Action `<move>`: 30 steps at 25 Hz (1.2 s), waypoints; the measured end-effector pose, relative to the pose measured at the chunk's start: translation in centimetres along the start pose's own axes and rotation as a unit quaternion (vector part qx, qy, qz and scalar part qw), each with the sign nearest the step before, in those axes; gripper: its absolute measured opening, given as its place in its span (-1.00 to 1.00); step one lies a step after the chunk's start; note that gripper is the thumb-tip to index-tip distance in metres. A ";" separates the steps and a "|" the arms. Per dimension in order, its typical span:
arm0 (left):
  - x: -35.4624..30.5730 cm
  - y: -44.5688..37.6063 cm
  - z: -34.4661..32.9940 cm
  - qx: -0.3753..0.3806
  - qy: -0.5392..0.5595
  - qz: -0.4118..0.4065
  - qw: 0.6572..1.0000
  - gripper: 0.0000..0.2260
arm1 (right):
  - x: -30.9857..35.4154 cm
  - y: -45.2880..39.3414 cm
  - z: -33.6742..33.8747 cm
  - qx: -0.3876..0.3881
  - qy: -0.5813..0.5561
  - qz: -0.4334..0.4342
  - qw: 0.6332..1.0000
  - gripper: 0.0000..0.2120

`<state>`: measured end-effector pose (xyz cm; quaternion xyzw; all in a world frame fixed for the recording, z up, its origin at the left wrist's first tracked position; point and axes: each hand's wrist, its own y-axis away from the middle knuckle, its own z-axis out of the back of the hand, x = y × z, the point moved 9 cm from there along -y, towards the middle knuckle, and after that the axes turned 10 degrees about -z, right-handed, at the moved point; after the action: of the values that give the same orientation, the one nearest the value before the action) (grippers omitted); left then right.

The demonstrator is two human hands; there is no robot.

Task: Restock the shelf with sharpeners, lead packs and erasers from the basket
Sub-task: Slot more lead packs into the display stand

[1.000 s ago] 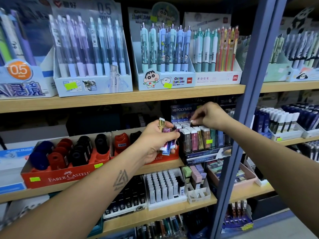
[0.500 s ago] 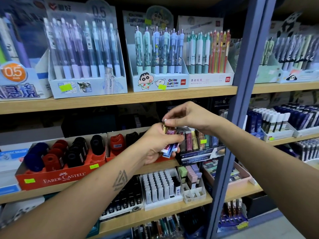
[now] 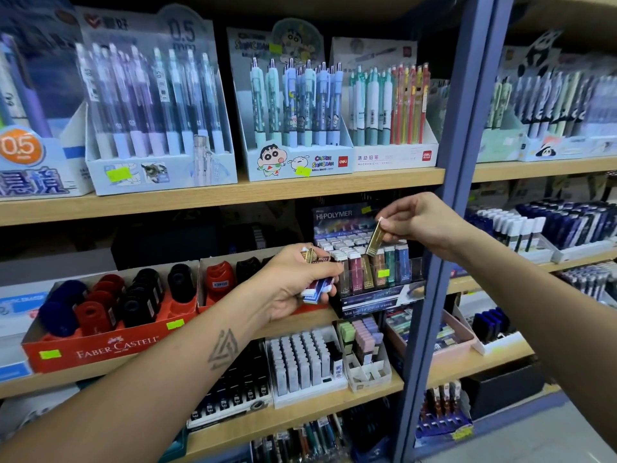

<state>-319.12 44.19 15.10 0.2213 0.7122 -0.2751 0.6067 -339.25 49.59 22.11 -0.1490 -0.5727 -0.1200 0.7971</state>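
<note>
Item: gold lead pack (image 3: 374,239), pinched at its top end by the right hand (image 3: 412,219), hanging tilted just above the Hi-Polymer display (image 3: 370,262). Left hand (image 3: 300,279) grips several more packs (count unclear). Likely light, rigid and slick; best held by the cap end, lowered into a slot.

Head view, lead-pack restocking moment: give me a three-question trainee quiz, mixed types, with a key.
1. True or false: the right hand pinches a gold lead pack above the Hi-Polymer display.
2. What does the left hand hold?
A. a red sharpener
B. several lead packs
C. nothing
3. Fill in: the sharpeners sit in a red box printed ____.

Key: 1 true; 2 B; 3 Faber-Castell.
</note>
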 end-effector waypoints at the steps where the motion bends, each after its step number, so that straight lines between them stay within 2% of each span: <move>1: 0.0 0.0 -0.1 -0.002 0.003 0.000 1.000 -0.70 | 0.2 0.1 -0.1 -0.003 0.042 0.010 0.999 -0.94; 7: 0.2 -0.4 -0.5 -0.016 0.010 -0.011 1.000 -0.60 | 0.9 -0.5 -1.8 -0.007 0.152 0.041 0.987 -0.92; 11: 0.2 -0.4 -0.5 -0.023 0.003 -0.026 0.999 -0.60 | 1.1 -0.5 -3.2 0.004 0.342 0.056 0.938 -0.94; 16: 0.1 -0.5 -0.5 -0.019 -0.003 -0.041 0.999 -0.59 | 1.7 -0.6 -4.9 0.009 0.448 0.117 0.886 -0.90; 19: 0.0 -0.4 -0.7 -0.013 -0.003 -0.043 0.999 -0.60 | 1.6 -0.4 -4.6 -0.013 0.428 0.128 0.895 -0.89; 24: 0.1 0.0 -0.6 -0.007 -0.006 -0.038 0.999 -0.58 | 1.4 -0.4 -4.9 0.022 0.456 0.109 0.883 -0.85; 27: 0.0 0.4 -0.9 0.011 -0.009 -0.040 0.999 -0.55 | 3.7 0.6 -5.2 0.011 0.314 0.128 0.941 -0.95; 30: -0.5 0.6 -1.6 0.033 0.004 -0.059 0.998 -0.54 | 4.5 1.6 -7.3 0.081 0.198 0.108 0.971 -0.92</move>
<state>-319.82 45.71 15.71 0.1999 0.7167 -0.3332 0.5791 -330.86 48.21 24.03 -0.1179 -0.3918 -0.0135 0.9124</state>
